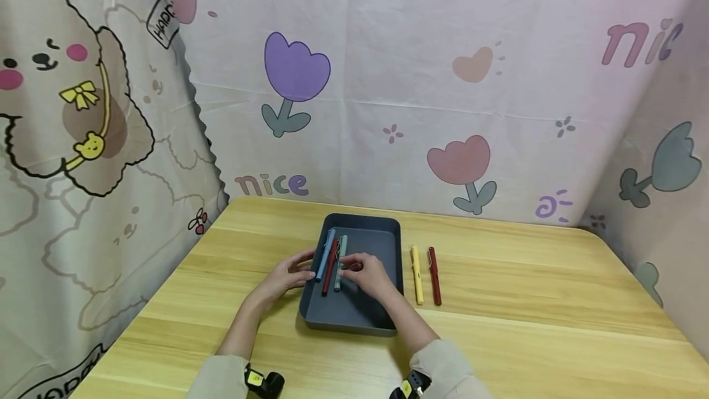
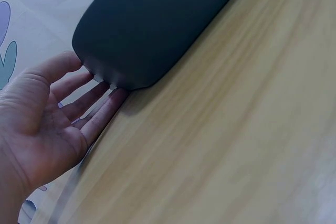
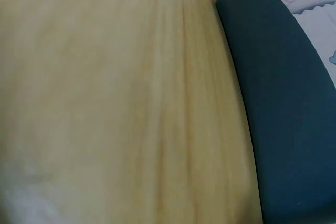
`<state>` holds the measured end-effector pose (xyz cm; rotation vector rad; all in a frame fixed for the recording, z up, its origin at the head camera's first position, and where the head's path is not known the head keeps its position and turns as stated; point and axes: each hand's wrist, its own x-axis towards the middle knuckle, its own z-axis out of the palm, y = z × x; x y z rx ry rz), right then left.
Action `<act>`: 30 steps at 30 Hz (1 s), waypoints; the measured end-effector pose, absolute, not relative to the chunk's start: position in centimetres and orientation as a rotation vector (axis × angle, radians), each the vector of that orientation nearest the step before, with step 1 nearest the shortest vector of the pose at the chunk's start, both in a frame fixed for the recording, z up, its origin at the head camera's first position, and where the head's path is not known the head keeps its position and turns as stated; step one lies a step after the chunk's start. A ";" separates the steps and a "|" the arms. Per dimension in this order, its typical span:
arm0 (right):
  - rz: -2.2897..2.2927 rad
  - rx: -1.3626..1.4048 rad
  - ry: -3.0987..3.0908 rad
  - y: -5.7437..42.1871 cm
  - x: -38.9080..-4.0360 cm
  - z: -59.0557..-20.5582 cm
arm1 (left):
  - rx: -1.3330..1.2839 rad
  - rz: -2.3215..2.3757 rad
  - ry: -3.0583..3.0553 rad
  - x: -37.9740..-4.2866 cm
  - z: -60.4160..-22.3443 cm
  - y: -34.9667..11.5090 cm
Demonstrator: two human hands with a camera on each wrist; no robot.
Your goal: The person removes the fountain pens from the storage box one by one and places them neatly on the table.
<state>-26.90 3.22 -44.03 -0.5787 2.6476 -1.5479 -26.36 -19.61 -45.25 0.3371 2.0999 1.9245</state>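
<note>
A dark grey tray (image 1: 354, 319) stands on the table with three pens lying side by side in its left part: a blue pen (image 1: 325, 256), a dark red pen (image 1: 329, 273) and a grey-green pen (image 1: 343, 244). My right hand (image 1: 368, 274) reaches over the tray and pinches the grey-green pen between thumb and fingers. At the tray's left side, my left hand (image 1: 285, 277) touches the outer wall with its fingertips, fingers fairly straight, as the left wrist view also shows. The right wrist view has the tray's outer wall, with only a bit of a hand at its top.
To the right of the tray, a yellow pen (image 1: 417, 276) and another dark red pen (image 1: 434, 276) lie apart on the wooden table (image 1: 526, 300). A printed cloth (image 1: 376, 66) hangs behind the table and along its sides.
</note>
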 end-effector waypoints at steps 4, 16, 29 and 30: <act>-1.470 -0.604 2.699 3.2 -27.1 -44.1 | 0.323 1.923 2.103 -26.5 -45.2 -19.6; -1.354 -0.618 2.749 3.3 -27.1 -44.4 | 0.327 1.918 2.105 -26.4 -45.2 -19.6; -1.318 -0.655 2.759 3.1 -27.4 -44.8 | 0.323 1.925 2.092 -26.4 -45.3 -19.5; -1.317 -0.645 2.763 3.1 -27.4 -44.8 | 0.322 1.927 2.092 -26.4 -45.3 -19.6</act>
